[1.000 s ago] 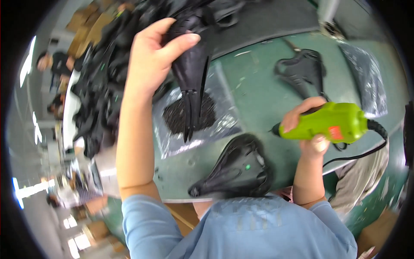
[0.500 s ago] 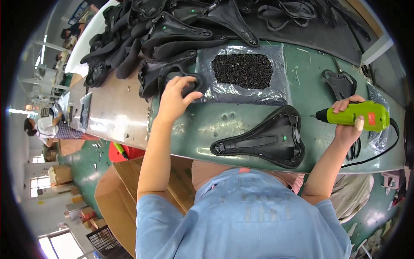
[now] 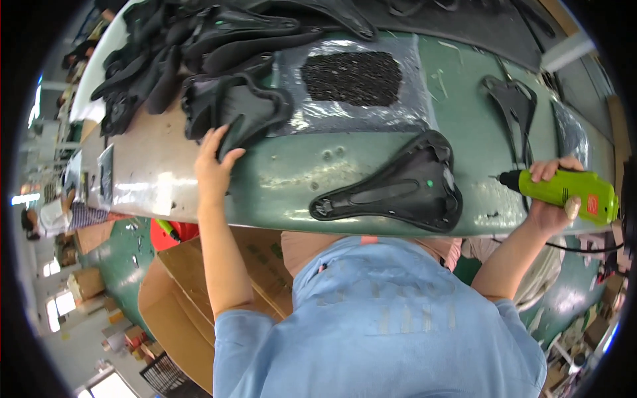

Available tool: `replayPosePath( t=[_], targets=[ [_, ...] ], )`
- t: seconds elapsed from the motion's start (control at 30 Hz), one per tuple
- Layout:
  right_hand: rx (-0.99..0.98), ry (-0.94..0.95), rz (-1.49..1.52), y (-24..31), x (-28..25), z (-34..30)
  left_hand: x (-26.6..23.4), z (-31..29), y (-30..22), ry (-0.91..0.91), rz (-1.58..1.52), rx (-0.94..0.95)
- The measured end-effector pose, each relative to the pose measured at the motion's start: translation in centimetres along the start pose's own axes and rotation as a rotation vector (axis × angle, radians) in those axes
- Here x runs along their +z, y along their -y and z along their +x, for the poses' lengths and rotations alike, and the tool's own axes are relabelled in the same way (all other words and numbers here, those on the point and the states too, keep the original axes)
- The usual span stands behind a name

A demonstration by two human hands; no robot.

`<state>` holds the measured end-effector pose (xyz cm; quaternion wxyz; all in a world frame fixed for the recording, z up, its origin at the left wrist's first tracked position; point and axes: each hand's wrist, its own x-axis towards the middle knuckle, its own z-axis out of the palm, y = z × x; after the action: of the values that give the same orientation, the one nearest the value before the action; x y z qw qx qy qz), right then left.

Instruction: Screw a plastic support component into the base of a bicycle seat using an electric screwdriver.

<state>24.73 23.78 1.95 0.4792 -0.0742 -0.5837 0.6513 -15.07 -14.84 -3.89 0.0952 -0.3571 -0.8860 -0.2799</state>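
My left hand (image 3: 213, 166) is at the near end of a black bicycle saddle part (image 3: 255, 106), its thumb and fingers around the narrow nose. My right hand (image 3: 552, 199) is wrapped round a green electric screwdriver (image 3: 570, 194), its bit pointing left over the bench. Between my hands, apart from both, another black bicycle saddle (image 3: 398, 189) lies underside up, nose to the left, with a small green dot on it. Behind it, a clear plastic bag (image 3: 345, 121) lies under a heap of small dark screws (image 3: 352, 78).
A pile of black saddle parts (image 3: 232, 33) covers the back left of the green bench (image 3: 279, 192). At the right lie a thin black saddle-shaped piece (image 3: 514, 106) and a plastic bag (image 3: 570, 132). The screwdriver's cable (image 3: 584, 249) trails right. A cardboard box (image 3: 179, 292) stands below the bench's front edge.
My left hand has moved toward me and left, from on top of the saddle part to its nose, and more of that part shows. The screwdriver remains in my right hand, lowered slightly. The view has shifted.
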Motion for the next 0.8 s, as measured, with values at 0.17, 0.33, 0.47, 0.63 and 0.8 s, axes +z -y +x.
replayPosePath(
  t=[0.17,0.33,0.47,0.63,0.8],
  targets=[
    [0.026,0.025,-0.027,0.8,-0.1,-0.7,-1.4,0.9,0.0,0.043,0.067,-0.042],
    [0.057,-0.052,-0.046,1.0,0.1,-1.3,-3.7,0.0,-5.1,-0.084,0.069,0.135],
    [0.321,-0.113,-0.085,0.7,1.0,-1.5,-1.6,-2.6,-14.1,0.215,-0.031,0.368],
    [0.655,0.006,-0.191,-1.6,1.8,-1.8,1.7,-5.8,-20.5,0.529,-0.204,0.363],
    [0.808,0.097,-0.232,-3.0,2.2,-2.4,2.4,-6.2,-21.5,0.506,-0.233,0.327]
  ],
)
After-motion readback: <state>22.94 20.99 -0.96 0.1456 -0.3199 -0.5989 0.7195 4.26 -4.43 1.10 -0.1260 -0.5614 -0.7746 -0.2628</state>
